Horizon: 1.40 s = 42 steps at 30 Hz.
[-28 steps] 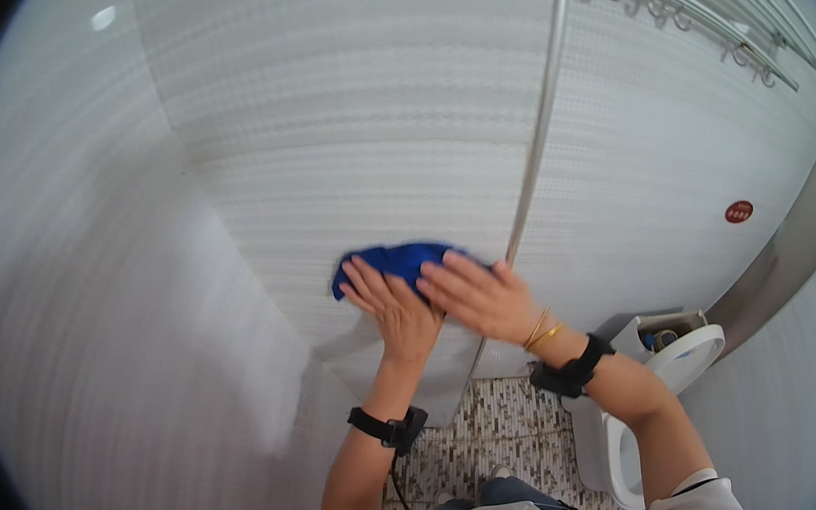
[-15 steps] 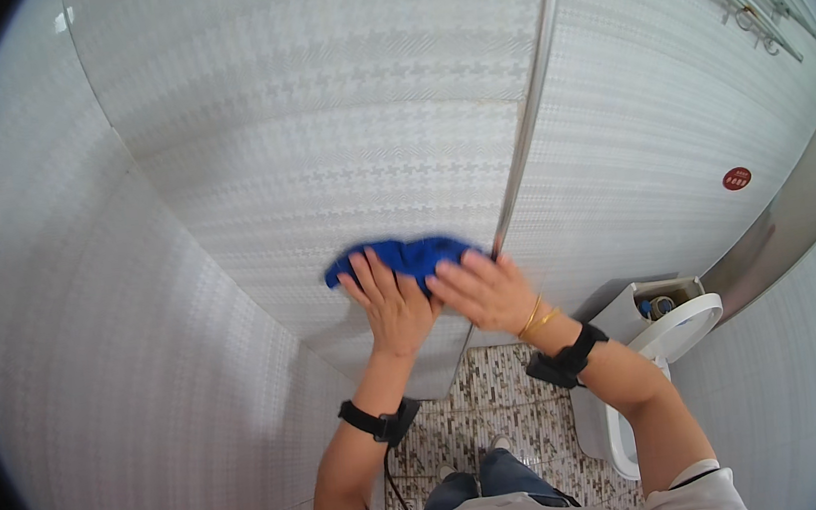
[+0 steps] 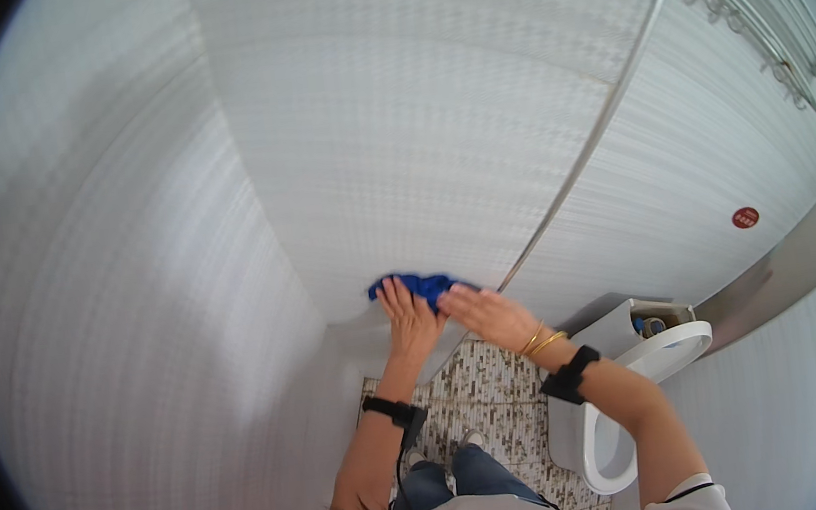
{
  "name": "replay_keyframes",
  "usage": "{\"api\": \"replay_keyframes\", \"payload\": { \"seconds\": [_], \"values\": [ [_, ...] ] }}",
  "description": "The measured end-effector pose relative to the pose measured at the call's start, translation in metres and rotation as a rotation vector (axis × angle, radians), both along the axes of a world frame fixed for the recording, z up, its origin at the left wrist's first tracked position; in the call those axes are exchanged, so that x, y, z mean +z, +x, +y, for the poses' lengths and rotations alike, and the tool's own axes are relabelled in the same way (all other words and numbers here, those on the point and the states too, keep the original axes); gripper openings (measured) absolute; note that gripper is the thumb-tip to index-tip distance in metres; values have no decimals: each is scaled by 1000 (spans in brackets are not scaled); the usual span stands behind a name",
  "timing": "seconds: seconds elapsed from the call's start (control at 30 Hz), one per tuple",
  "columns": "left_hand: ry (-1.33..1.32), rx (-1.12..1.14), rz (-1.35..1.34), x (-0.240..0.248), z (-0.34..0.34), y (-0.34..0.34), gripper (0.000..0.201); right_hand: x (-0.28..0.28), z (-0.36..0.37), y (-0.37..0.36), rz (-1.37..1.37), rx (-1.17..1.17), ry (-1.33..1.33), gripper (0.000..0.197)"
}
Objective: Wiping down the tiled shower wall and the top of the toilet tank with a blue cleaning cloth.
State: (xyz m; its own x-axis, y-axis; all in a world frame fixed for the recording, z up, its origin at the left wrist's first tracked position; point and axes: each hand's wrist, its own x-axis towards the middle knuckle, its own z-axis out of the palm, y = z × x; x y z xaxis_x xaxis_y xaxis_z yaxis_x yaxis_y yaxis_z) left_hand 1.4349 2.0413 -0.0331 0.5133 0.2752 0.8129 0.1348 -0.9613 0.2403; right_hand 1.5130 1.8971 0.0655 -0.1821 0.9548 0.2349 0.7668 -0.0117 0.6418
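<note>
The left hand (image 3: 415, 320) lay over the left part of a blue cloth (image 3: 423, 288), its fingers straight and slightly parted. The right hand (image 3: 492, 318) lay over the right end of the same cloth, its fingers stretched out and close together. Both hands were opened out rather than curled into fists; whether any of the cloth was pinched beneath the fingers, I could not tell. The cloth was crumpled, spread under both sets of fingers and against the pale patterned wall (image 3: 398, 165) in front of the hands. The hands were near each other, the right one angled toward the left.

Just beyond the right hand's fingertips, a thin metal strip (image 3: 604, 117) ran up the wall, away to the right. Black straps (image 3: 398, 413) circled both wrists, and gold bangles (image 3: 543, 342) sat on the right one. To the right of the hands and lower down stood a white toilet (image 3: 567, 438), its lid (image 3: 676, 353) raised. Farther right and above the hands were a round red sticker (image 3: 746, 217) and a metal rack with hooks (image 3: 750, 35). Below the hands, the mosaic floor (image 3: 502, 370) showed, with the person's shoes (image 3: 474, 438) on it.
</note>
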Motion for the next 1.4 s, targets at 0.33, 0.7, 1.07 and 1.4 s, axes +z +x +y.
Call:
{"api": "replay_keyframes", "payload": {
  "seconds": [0.33,0.7,1.07,1.4],
  "values": [
    [18,100,-282,148,61,2,68,111,81,-31,55,-10,530,45],
    [-161,173,-51,-56,49,-41,57,-48,82,-28,347,147,-94,48],
    [-242,75,91,-92,-21,-23,61,-42,25,-10,429,151,-204,54],
    [143,11,-109,68,-48,12,80,13,-38,-8,174,-24,563,42]
  ]
}}
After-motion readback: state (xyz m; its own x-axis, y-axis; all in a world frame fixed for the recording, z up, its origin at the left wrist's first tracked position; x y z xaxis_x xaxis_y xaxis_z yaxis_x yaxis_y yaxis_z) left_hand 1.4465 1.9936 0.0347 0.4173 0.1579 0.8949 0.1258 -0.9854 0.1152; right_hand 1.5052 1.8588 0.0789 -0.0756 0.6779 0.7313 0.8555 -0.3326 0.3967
